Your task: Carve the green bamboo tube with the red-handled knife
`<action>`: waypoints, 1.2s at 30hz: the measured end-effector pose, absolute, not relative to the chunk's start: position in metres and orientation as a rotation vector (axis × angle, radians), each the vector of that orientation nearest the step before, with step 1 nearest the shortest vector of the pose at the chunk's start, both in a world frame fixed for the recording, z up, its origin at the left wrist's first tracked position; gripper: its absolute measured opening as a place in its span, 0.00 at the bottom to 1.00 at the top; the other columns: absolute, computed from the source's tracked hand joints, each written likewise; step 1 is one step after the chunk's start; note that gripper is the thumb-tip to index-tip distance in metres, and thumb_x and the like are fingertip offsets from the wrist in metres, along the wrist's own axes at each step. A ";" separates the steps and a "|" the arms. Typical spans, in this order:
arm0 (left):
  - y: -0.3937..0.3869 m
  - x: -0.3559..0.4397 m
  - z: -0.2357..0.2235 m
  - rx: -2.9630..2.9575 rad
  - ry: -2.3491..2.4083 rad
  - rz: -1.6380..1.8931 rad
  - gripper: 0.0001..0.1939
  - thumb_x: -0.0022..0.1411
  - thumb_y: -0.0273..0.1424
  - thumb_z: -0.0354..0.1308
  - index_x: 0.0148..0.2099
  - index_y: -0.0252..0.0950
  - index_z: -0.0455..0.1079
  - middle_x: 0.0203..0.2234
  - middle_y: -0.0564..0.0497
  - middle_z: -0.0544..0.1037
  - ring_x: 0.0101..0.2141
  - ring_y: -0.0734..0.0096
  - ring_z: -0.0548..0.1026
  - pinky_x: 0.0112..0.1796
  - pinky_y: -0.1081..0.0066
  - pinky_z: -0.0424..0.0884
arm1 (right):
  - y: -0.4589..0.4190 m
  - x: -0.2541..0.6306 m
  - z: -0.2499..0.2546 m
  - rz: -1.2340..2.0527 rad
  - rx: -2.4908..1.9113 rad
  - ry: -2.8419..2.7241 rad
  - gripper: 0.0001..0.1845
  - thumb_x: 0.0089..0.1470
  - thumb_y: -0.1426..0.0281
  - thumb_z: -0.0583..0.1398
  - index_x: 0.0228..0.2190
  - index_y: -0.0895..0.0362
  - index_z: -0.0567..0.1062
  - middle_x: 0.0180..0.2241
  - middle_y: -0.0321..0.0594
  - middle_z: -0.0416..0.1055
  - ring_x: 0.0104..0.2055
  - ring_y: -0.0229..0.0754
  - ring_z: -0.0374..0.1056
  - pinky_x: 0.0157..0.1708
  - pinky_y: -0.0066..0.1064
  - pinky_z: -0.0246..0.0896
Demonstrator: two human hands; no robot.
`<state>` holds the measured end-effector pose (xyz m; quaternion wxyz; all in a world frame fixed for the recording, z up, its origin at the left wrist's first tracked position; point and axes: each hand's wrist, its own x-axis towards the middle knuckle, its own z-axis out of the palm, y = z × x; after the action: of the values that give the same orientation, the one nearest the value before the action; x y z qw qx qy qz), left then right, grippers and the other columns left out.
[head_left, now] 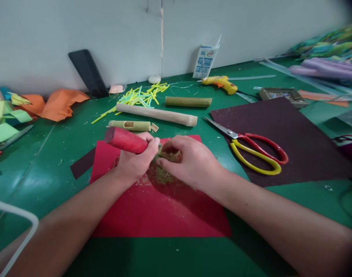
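Note:
My left hand [139, 158] is closed around a red cylinder [126, 140], whose thick end points up and to the left. Just beside it, my right hand [190, 159] curls its fingers round a clump of brownish-green shreds [173, 155], and the two hands almost meet. More loose shreds [163, 175] lie beneath them on a red sheet [158, 215]. What the far end of the cylinder touches is hidden by my fingers. Behind the hands lie a notched bamboo tube [138, 125], a pale wooden stick [158, 114] and a green bamboo piece [188, 102].
Scissors [252, 148] with red and yellow handles rest on a dark sheet [305, 154] to the right. A yellow glue gun [220, 83], a drink carton [205, 61], a leaning phone [88, 73] and cut yellow straws [139, 97] stand or lie near the wall. Orange paper [63, 104] is at left.

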<state>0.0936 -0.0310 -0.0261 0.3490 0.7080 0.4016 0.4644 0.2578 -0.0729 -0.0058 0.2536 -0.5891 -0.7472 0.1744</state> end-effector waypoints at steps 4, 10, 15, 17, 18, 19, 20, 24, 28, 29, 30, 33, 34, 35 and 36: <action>-0.032 0.092 -0.026 1.859 1.076 1.148 0.16 0.64 0.33 0.56 0.23 0.38 0.64 0.17 0.55 0.65 0.22 0.74 0.64 0.26 0.72 0.66 | -0.064 0.274 -0.006 0.136 -1.246 -2.025 0.18 0.61 0.67 0.57 0.49 0.59 0.78 0.53 0.50 0.77 0.58 0.53 0.71 0.58 0.48 0.64; -0.032 0.090 -0.029 1.849 1.085 1.131 0.16 0.64 0.35 0.56 0.24 0.38 0.64 0.18 0.55 0.66 0.23 0.74 0.65 0.27 0.71 0.66 | -0.064 0.276 -0.005 -0.124 -1.169 -2.148 0.20 0.65 0.71 0.53 0.53 0.62 0.77 0.63 0.52 0.69 0.67 0.55 0.62 0.64 0.53 0.59; -0.031 0.089 -0.029 1.855 1.098 1.118 0.15 0.64 0.36 0.56 0.24 0.38 0.65 0.19 0.55 0.68 0.24 0.73 0.66 0.29 0.70 0.67 | -0.069 0.271 -0.002 -0.101 -1.151 -2.230 0.22 0.65 0.74 0.52 0.57 0.58 0.75 0.64 0.48 0.68 0.68 0.51 0.62 0.66 0.53 0.59; -0.031 0.089 -0.029 1.874 1.110 1.117 0.16 0.63 0.35 0.56 0.24 0.38 0.65 0.18 0.55 0.67 0.23 0.73 0.66 0.28 0.70 0.66 | -0.069 0.271 0.000 -0.102 -1.148 -2.233 0.22 0.66 0.73 0.52 0.57 0.57 0.75 0.63 0.47 0.69 0.67 0.51 0.63 0.66 0.52 0.59; -0.031 0.089 -0.029 1.882 1.109 1.115 0.16 0.63 0.35 0.55 0.24 0.38 0.64 0.18 0.55 0.67 0.23 0.73 0.65 0.28 0.70 0.66 | -0.069 0.271 0.000 -0.098 -1.144 -2.232 0.22 0.66 0.73 0.53 0.57 0.57 0.75 0.62 0.46 0.70 0.67 0.50 0.63 0.66 0.52 0.59; -0.030 0.089 -0.029 1.886 1.106 1.115 0.16 0.63 0.35 0.55 0.23 0.38 0.64 0.18 0.55 0.66 0.23 0.73 0.65 0.28 0.70 0.65 | -0.069 0.271 0.000 -0.092 -1.142 -2.230 0.22 0.66 0.73 0.53 0.57 0.57 0.74 0.62 0.46 0.71 0.66 0.50 0.64 0.66 0.51 0.59; -0.030 0.089 -0.029 1.888 1.101 1.115 0.16 0.63 0.35 0.55 0.23 0.38 0.63 0.18 0.55 0.66 0.22 0.73 0.64 0.27 0.70 0.65 | -0.069 0.271 0.001 -0.089 -1.141 -2.228 0.22 0.66 0.72 0.53 0.58 0.57 0.74 0.61 0.45 0.72 0.65 0.50 0.65 0.66 0.51 0.59; -0.030 0.090 -0.029 1.883 1.082 1.111 0.17 0.63 0.35 0.55 0.22 0.38 0.62 0.17 0.55 0.66 0.22 0.73 0.64 0.26 0.70 0.64 | -0.070 0.270 0.000 -0.132 -1.135 -2.228 0.21 0.67 0.72 0.52 0.58 0.58 0.73 0.59 0.45 0.74 0.63 0.48 0.67 0.65 0.48 0.59; -0.030 0.090 -0.028 1.863 1.081 1.133 0.15 0.62 0.35 0.56 0.23 0.38 0.65 0.18 0.55 0.68 0.23 0.73 0.67 0.28 0.70 0.67 | -0.073 0.269 -0.002 -0.258 -1.178 -2.253 0.20 0.67 0.70 0.52 0.55 0.60 0.75 0.65 0.50 0.66 0.69 0.53 0.60 0.69 0.53 0.52; -0.030 0.090 -0.028 1.854 1.076 1.132 0.15 0.62 0.35 0.56 0.24 0.38 0.65 0.19 0.55 0.69 0.23 0.73 0.67 0.28 0.70 0.68 | -0.074 0.268 -0.002 -0.287 -1.201 -2.250 0.19 0.67 0.68 0.53 0.55 0.59 0.75 0.66 0.50 0.65 0.70 0.55 0.58 0.69 0.57 0.48; -0.030 0.090 -0.028 1.845 1.067 1.126 0.15 0.62 0.35 0.56 0.24 0.38 0.65 0.19 0.55 0.69 0.23 0.73 0.67 0.28 0.71 0.68 | -0.075 0.267 -0.002 -0.284 -1.230 -2.257 0.20 0.66 0.67 0.54 0.55 0.59 0.75 0.66 0.52 0.63 0.70 0.59 0.56 0.69 0.60 0.45; -0.031 0.089 -0.027 1.834 1.069 1.092 0.15 0.62 0.37 0.56 0.24 0.38 0.65 0.18 0.55 0.68 0.23 0.73 0.66 0.26 0.71 0.67 | -0.077 0.265 -0.001 -0.205 -1.304 -2.283 0.21 0.62 0.61 0.58 0.50 0.61 0.77 0.59 0.56 0.72 0.63 0.64 0.64 0.63 0.62 0.54; -0.031 0.089 -0.027 1.836 1.076 1.085 0.15 0.62 0.37 0.56 0.24 0.38 0.65 0.18 0.55 0.68 0.23 0.73 0.66 0.26 0.71 0.66 | -0.077 0.264 0.000 -0.158 -1.358 -2.301 0.21 0.61 0.60 0.59 0.48 0.62 0.78 0.54 0.57 0.75 0.58 0.65 0.68 0.58 0.61 0.59; -0.031 0.089 -0.026 1.841 1.086 1.079 0.15 0.62 0.37 0.56 0.24 0.38 0.65 0.18 0.55 0.67 0.23 0.73 0.66 0.26 0.72 0.66 | -0.078 0.263 0.001 -0.111 -1.406 -2.317 0.21 0.60 0.58 0.60 0.46 0.62 0.79 0.48 0.56 0.77 0.53 0.64 0.72 0.52 0.58 0.64; -0.032 0.089 -0.026 1.848 1.100 1.074 0.15 0.62 0.37 0.56 0.24 0.37 0.64 0.18 0.55 0.67 0.23 0.74 0.66 0.26 0.72 0.66 | -0.078 0.262 0.002 -0.058 -1.459 -2.334 0.21 0.58 0.57 0.61 0.42 0.62 0.80 0.41 0.53 0.78 0.46 0.61 0.74 0.45 0.55 0.68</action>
<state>0.0886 -0.0321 -0.0258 0.3606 0.7170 0.4267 0.4168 0.2620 -0.0782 0.0015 0.1930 -0.5201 -0.8317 -0.0206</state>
